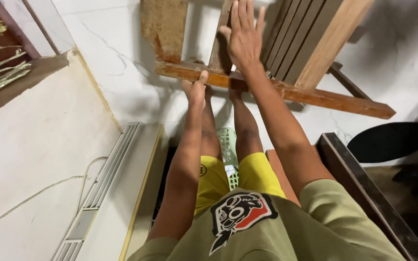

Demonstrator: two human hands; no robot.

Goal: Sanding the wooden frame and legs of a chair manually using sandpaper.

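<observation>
Over a white marble floor [122,58], a wooden frame [286,92] runs left to lower right; left hand [197,89] grips its rail, right hand [243,38] lies flat, fingers spread, against its slats.

Both arms stretched straight out toward 12 o'clock. Left hand [197,89] is curled, thumb poking up, fingers wrapped under. Right hand [243,36] sits further out around 1 o'clock, palm flat, fingers [240,12] straight and together.

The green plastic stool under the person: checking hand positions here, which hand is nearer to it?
Left. The left hand grips the wooden bar just above the green stool; the right hand rests flat higher up on the slats.
</observation>
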